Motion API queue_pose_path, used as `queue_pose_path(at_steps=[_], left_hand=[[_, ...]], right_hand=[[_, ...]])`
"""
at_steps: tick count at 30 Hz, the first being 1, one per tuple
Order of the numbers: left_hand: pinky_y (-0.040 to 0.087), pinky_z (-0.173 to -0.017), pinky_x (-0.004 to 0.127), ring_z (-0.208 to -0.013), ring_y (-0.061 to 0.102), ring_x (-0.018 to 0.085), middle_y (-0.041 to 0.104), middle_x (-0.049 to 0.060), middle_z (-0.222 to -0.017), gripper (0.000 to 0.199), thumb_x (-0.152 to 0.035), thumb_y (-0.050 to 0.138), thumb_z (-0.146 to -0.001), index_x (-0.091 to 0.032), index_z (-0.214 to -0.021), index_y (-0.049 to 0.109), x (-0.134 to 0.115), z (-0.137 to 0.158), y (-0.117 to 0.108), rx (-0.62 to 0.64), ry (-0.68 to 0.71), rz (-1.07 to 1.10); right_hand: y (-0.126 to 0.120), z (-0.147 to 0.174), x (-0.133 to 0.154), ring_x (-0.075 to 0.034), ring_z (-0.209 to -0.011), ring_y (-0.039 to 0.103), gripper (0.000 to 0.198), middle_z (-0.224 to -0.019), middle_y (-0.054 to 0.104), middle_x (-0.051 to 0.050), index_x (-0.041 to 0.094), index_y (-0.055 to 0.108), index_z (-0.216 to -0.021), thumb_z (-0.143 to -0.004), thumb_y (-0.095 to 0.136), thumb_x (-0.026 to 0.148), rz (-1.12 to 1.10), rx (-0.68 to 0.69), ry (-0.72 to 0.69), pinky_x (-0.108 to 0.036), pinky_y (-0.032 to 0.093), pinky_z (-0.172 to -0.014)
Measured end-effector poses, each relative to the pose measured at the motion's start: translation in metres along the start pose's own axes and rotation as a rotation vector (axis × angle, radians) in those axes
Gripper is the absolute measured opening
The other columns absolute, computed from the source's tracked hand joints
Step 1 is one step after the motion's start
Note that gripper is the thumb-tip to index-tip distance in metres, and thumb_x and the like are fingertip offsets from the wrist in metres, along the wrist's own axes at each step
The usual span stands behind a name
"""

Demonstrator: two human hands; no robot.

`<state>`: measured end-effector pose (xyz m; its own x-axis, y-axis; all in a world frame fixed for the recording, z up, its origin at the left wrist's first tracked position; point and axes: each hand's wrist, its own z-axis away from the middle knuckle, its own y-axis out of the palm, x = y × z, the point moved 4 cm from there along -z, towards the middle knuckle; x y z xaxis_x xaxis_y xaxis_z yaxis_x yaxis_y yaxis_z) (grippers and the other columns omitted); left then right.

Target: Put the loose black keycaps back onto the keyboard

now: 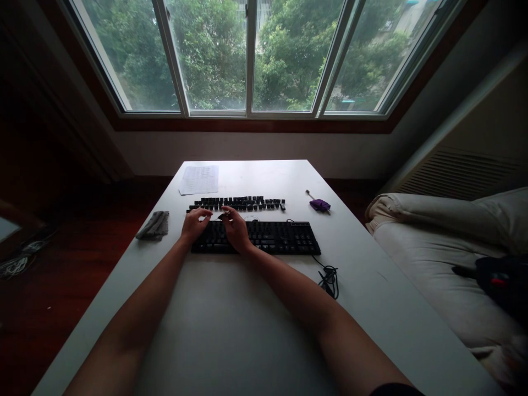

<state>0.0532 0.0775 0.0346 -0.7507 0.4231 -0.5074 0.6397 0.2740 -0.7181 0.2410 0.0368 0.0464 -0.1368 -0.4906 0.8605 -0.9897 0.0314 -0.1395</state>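
A black keyboard [280, 236] lies on the white table, its left part partly hidden by my hands. Over its upper left corner is my left hand [194, 225], thumb and fingers slightly apart, with nothing visible between them. My right hand [236, 230] is above the keyboard just beside it, fingers closed around a small dark thing [223, 216] too small to name. Just beyond both hands, loose black keycaps [247, 202] stand in rows along the table. The keyboard's black cable [329, 279] lies bundled at its lower right, partly behind my right forearm.
A grey cloth [154, 226] lies left on the white table [231, 319], printed papers [199, 179] at the far left. A purple cloth-like item [320, 205] and a small brush [309, 194] are at the right. A covered sofa [429, 253] stands to the right.
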Motion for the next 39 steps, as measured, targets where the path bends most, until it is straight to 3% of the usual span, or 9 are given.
queue_pose_path(at_steps=[5, 19, 26, 32, 39], left_hand=[[0.053, -0.094, 0.039, -0.096, 0.067, 0.022, 0.074, 0.004, -0.102, 0.018, -0.028, 0.057, -0.089, -0.025, -0.098, 0.072, -0.003, 0.006, 0.002, 0.058, 0.006, 0.079], [0.054, -0.091, 0.037, -0.098, 0.069, 0.022, 0.075, 0.004, -0.102, 0.019, -0.028, 0.056, -0.090, -0.024, -0.099, 0.072, -0.003, 0.009, 0.005, 0.090, -0.002, 0.090], [0.054, -0.089, 0.036, -0.097, 0.069, 0.022, 0.075, 0.003, -0.103, 0.020, -0.027, 0.056, -0.089, -0.025, -0.101, 0.072, 0.000, 0.010, 0.006, 0.073, -0.001, 0.086], [0.054, -0.087, 0.036, -0.095, 0.069, 0.023, 0.075, 0.002, -0.101, 0.019, -0.027, 0.057, -0.088, -0.024, -0.099, 0.072, 0.000, 0.010, 0.005, 0.087, -0.018, 0.067], [0.054, -0.089, 0.037, -0.099, 0.068, 0.023, 0.074, 0.003, -0.104, 0.021, -0.029, 0.057, -0.089, -0.025, -0.102, 0.072, 0.000, 0.010, 0.004, 0.100, -0.027, 0.076]], right_hand=[[-0.003, 0.001, 0.005, -0.019, -0.091, 0.062, 0.024, -0.102, 0.066, -0.006, 0.023, 0.069, -0.109, -0.096, 0.051, 0.032, 0.087, 0.002, -0.023, -0.030, 0.049, -0.081], [0.002, -0.002, -0.005, -0.019, -0.086, 0.061, 0.022, -0.097, 0.067, -0.005, 0.022, 0.070, -0.104, -0.094, 0.054, 0.031, 0.157, 0.023, -0.004, -0.030, 0.047, -0.081], [0.004, -0.003, -0.004, -0.017, -0.076, 0.057, 0.016, -0.086, 0.066, -0.001, 0.023, 0.069, -0.095, -0.088, 0.056, 0.027, 0.152, 0.085, 0.008, -0.027, 0.046, -0.072], [0.005, 0.007, 0.011, -0.015, -0.068, 0.050, 0.005, -0.078, 0.058, 0.001, 0.022, 0.062, -0.081, -0.080, 0.057, 0.022, 0.226, 0.162, -0.078, -0.025, 0.039, -0.065], [-0.003, 0.007, 0.021, -0.014, -0.068, 0.049, 0.007, -0.078, 0.058, 0.001, 0.022, 0.062, -0.088, -0.082, 0.058, 0.023, 0.218, 0.250, -0.136, -0.025, 0.039, -0.066]])
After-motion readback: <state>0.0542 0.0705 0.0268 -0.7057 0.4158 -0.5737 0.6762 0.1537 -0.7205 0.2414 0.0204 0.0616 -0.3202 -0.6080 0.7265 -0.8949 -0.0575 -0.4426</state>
